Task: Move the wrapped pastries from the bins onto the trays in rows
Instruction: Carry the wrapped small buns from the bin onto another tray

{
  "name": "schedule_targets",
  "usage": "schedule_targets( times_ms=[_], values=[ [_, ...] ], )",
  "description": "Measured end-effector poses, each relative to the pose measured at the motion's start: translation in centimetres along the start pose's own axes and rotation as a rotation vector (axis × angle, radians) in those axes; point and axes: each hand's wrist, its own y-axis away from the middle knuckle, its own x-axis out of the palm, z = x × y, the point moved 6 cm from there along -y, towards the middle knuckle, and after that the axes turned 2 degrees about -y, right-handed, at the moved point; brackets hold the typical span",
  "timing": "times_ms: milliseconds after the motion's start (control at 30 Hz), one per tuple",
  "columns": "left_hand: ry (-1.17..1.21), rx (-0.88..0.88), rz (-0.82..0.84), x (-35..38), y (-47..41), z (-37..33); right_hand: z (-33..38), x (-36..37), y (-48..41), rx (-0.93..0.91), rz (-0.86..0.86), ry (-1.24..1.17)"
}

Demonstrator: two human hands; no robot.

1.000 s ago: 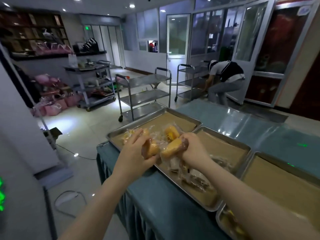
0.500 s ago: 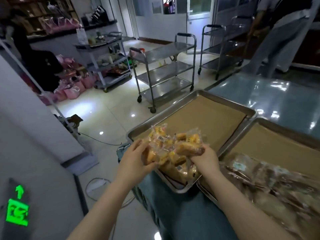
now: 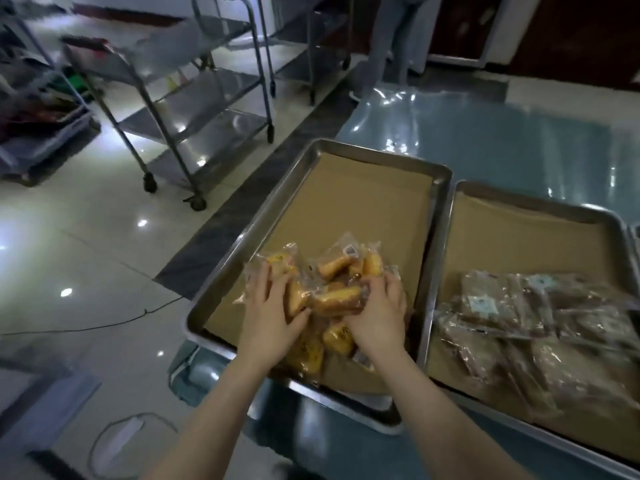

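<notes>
A heap of golden wrapped pastries lies at the near end of the left metal tray, which is lined with brown paper. My left hand lies on the left side of the heap, fingers curled round a pastry. My right hand grips the right side of the heap, over a long golden pastry. The far half of this tray's paper is bare. A second lined tray to the right holds a pile of dark wrapped pastries.
Both trays sit on a teal table whose left edge is beside the left tray. Steel trolleys stand on the tiled floor to the left. A person's legs show at the far end. A cable crosses the floor.
The view has tilted down and closer. Both hands have lowered the bundle of golden pastries onto the near end of the left tray and now rest on the heap.
</notes>
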Motion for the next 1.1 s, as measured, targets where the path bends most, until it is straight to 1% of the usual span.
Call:
schedule_targets(
  times_ms=[233, 367, 433, 467, 533, 600, 667, 767, 867, 967, 1100],
  values=[
    [-0.129, 0.101, 0.168, 3.6, -4.5, 2.1, -0.4, 1.5, -0.9, 0.091, -0.038, 0.154],
    [-0.175, 0.145, 0.254, 4.1, -6.4, 2.3, 0.3, 1.6, -2.1, 0.099, 0.010, 0.262],
    [-0.176, 0.148, 0.317, 3.8, -7.3, 2.0, 0.7, 1.4, -3.0, 0.101, 0.083, 0.281],
    [-0.170, 0.143, 0.346, 3.5, -7.7, 1.9, 0.7, 1.2, -3.4, 0.105, 0.146, 0.279],
    [-0.156, 0.155, 0.370, 2.7, -7.9, 1.3, 0.7, 0.9, -4.0, 0.104, 0.342, 0.266],
    [-0.134, 0.224, 0.378, 1.6, -7.1, 0.1, 0.9, 0.3, -4.0, 0.080, 0.519, 0.262],
    [-0.092, 0.298, 0.389, 0.7, -5.7, -1.5, 1.3, -0.8, -3.6, 0.021, 0.581, 0.257],
    [-0.013, 0.390, 0.345, -0.2, -3.4, -5.1, 2.6, -3.7, -2.6, -0.100, 0.530, 0.205],
    [0.000, 0.456, 0.216, -0.5, -1.5, -9.6, 3.1, -8.2, -1.3, -0.182, 0.386, 0.178],
    [0.002, 0.462, 0.126, -0.2, 0.3, -13.9, 1.6, -13.5, 1.0, -0.215, 0.274, 0.216],
    [-0.063, 0.553, 0.101, 1.8, 4.3, -21.2, -2.8, -21.2, 5.1, -0.238, 0.202, 0.224]
  ],
)
